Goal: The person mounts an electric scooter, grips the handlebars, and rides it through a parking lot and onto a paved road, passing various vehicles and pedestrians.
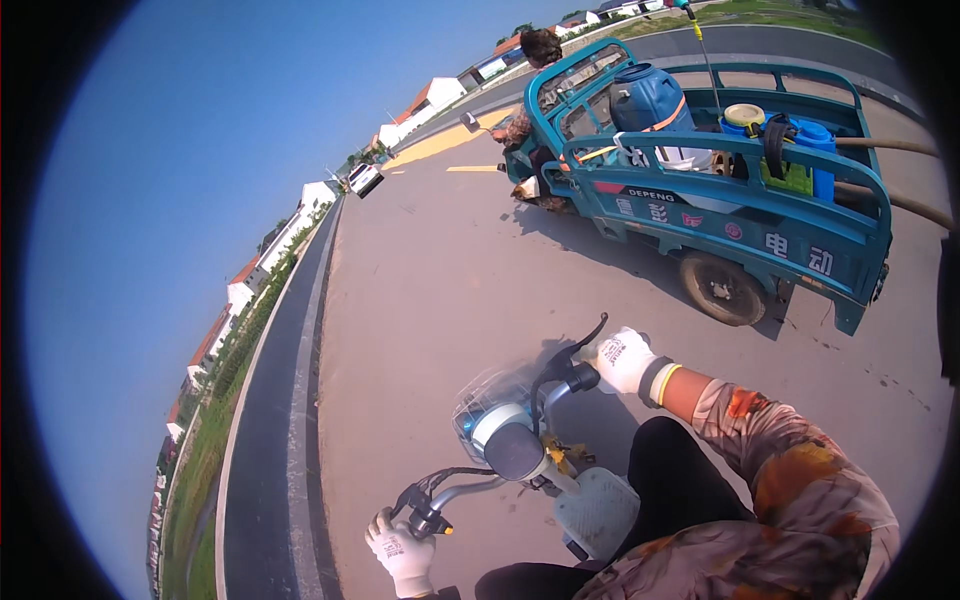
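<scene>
I have the left hand [402,552], white-gloved, wrapped around the near-left end of the handlebar [470,490], and the right hand [622,360] clasped about its far-right end — the scooter [598,512] lies between the two grips. Its rounded dark cover [515,452] sits midway between my gloves, the basket [484,394] just beyond. Far right, apart from the right hand, a teal cargo three-wheeler [625,212] carries a blue barrel [650,98] — a person [541,47] sits at its front.

Handlebar [470,489] ends hidden under left grip [400,552], right grip [622,360]; driver [541,47] partly hidden behind teal frame [531,95].
</scene>
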A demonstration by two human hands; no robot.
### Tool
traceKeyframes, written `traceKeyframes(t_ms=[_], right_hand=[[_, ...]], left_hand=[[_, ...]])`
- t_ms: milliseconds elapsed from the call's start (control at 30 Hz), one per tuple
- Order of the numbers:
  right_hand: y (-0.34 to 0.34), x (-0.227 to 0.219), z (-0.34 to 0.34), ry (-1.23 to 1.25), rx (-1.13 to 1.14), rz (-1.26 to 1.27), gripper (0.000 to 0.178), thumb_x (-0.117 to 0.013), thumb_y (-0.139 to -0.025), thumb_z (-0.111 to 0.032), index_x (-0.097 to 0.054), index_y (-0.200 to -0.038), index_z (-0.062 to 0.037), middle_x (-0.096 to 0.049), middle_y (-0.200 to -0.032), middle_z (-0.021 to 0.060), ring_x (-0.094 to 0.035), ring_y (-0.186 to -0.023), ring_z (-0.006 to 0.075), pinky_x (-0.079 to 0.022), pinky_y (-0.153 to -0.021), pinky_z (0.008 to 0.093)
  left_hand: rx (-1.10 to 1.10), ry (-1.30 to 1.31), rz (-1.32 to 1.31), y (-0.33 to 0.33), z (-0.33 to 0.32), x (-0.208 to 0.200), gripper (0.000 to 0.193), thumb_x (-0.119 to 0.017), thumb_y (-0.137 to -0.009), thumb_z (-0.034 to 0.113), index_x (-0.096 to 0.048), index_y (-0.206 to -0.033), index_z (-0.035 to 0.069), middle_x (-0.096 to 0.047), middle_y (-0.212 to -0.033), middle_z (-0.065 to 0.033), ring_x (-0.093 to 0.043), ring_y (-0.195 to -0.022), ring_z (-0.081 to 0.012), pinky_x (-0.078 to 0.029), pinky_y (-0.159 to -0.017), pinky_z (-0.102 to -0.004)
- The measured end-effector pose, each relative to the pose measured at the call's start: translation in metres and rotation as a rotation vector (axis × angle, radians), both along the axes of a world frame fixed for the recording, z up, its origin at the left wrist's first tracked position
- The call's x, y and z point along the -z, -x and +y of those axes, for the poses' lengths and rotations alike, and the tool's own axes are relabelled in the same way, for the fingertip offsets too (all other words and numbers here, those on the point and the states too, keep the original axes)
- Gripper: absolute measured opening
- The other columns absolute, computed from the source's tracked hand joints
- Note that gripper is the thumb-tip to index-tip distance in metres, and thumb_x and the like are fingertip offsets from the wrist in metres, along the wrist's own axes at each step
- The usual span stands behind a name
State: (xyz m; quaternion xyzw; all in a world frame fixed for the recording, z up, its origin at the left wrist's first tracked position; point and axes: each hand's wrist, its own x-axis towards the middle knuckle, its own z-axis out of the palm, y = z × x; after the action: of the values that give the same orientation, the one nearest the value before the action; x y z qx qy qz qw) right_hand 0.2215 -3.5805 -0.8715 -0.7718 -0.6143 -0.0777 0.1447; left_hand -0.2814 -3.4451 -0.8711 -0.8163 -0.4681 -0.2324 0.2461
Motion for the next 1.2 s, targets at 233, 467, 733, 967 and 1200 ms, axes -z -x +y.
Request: traceKeyframes(t_ms=[233, 467, 733, 967, 1200], right_hand=[[-0.012, -0.02, 0.078, 0.025, 0.048, 0.12, 0.029, -0.066, -0.086, -0.021, -0.072, -0.114, -0.0168, -0.077, -0.086, 0.0104, -0.078, -0.081, 0.033, -0.059, -0.075, 0.0463], [-0.025, -0.038, 0.172, 0.057, 0.024, 0.116, 0.046, -0.067, -0.087, -0.02, -0.07, -0.133, -0.0222, -0.08, -0.098, 0.0104, -0.079, -0.09, 0.0314, -0.059, -0.079, 0.0471], [-0.065, -0.061, 0.275, 0.053, 0.068, 0.165, 0.049, -0.067, -0.084, -0.012, -0.07, -0.132, -0.0152, -0.08, -0.096, 0.0115, -0.079, -0.089, 0.0311, -0.06, -0.079, 0.0444], [-0.101, -0.064, 0.377, -0.007, 0.02, 0.085, 0.049, -0.073, -0.077, -0.016, -0.072, -0.126, -0.0141, -0.078, -0.088, 0.0115, -0.078, -0.084, 0.0327, -0.059, -0.077, 0.0456], [-0.123, -0.06, 0.473, 0.013, 0.013, 0.134, 0.057, -0.077, -0.077, -0.017, -0.072, -0.133, -0.0248, -0.08, -0.095, 0.0072, -0.079, -0.089, 0.0297, -0.058, -0.082, 0.0446]], left_hand=[[0.054, 0.038, 0.012, -0.018, 0.118, -0.002, 0.023, -0.078, -0.062, 0.021, -0.073, -0.074, 0.003, -0.063, -0.131, -0.0151, -0.054, -0.127, -0.0386, -0.038, -0.115, -0.0552], [0.029, 0.018, 0.041, -0.055, 0.228, -0.019, 0.024, -0.079, -0.062, 0.022, -0.073, -0.075, 0.003, -0.063, -0.131, -0.0154, -0.054, -0.127, -0.0391, -0.038, -0.115, -0.0554], [0.095, 0.01, 0.032, -0.122, 0.342, -0.039, 0.026, -0.079, -0.061, 0.022, -0.074, -0.077, 0.002, -0.063, -0.131, -0.0158, -0.054, -0.127, -0.0397, -0.038, -0.115, -0.0556], [0.148, 0.004, 0.047, -0.175, 0.429, -0.051, 0.027, -0.079, -0.061, 0.022, -0.074, -0.079, 0.002, -0.063, -0.131, -0.0162, -0.054, -0.126, -0.0402, -0.038, -0.115, -0.0558], [0.157, 0.005, 0.054, -0.202, 0.49, -0.059, 0.029, -0.079, -0.06, 0.022, -0.074, -0.08, 0.002, -0.063, -0.131, -0.0165, -0.054, -0.126, -0.0407, -0.038, -0.115, -0.0559]])
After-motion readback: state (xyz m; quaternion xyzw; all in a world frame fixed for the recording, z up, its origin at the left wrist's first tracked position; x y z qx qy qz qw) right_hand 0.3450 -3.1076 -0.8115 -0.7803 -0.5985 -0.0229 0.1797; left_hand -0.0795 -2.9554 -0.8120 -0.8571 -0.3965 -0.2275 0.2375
